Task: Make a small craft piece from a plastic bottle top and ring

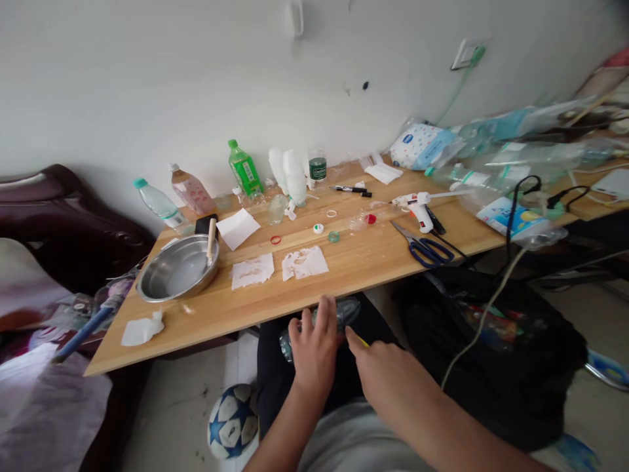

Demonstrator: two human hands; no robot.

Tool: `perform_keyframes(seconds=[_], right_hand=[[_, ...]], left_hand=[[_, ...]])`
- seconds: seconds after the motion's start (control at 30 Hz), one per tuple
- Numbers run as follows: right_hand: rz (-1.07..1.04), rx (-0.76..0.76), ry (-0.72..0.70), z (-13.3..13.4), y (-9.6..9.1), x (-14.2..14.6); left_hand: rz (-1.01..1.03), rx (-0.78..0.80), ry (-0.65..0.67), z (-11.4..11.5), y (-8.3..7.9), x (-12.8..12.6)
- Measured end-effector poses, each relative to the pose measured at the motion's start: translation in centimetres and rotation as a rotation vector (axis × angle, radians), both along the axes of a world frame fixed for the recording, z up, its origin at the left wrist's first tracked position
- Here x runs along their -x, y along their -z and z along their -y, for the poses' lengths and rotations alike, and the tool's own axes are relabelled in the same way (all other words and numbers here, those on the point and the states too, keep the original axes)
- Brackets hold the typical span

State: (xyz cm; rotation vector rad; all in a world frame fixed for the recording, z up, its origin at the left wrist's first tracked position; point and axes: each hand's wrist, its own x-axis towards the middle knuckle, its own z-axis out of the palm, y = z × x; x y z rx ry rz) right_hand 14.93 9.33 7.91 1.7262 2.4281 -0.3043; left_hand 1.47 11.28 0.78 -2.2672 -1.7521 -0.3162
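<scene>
My left hand (314, 344) is wrapped around a clear plastic bottle (344, 313) lying across my lap, below the front edge of the wooden table (354, 262). My right hand (381, 370) is closed beside it, pinching something thin with a yellow tip (362, 341) against the bottle; I cannot make out what the thing is. On the table lie blue-handled scissors (426, 249), a white glue gun (417, 206), a black marker (350, 189) and several bottle caps and rings (325, 231).
A steel bowl (177, 270) with a brush stands at the table's left. Bottles (244, 169), stacked white cups (289, 174), paper pieces (280, 265) and plastic bags (511, 164) sit along the back. A black bag (506, 354) and a ball (233, 419) are on the floor.
</scene>
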Motion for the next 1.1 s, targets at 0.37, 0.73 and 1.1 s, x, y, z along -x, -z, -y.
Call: perform_keyframes(seconds=[0.37, 0.73, 1.1], right_hand=[[-0.126, -0.339, -0.112, 4.5, 0.3, -2.4], [-0.205, -0.491, -0.173, 4.4, 1.1, -3.1], [-0.159, -0.362, -0.219, 4.1, 1.8, -5.3]], left_hand=[[0.125, -0.033, -0.091, 1.6, -4.3, 4.5], [0.609, 0.210, -0.106, 0.7, -2.4, 5.7], [1.191, 0.463, 0.055, 2.7, 1.5, 4.7]])
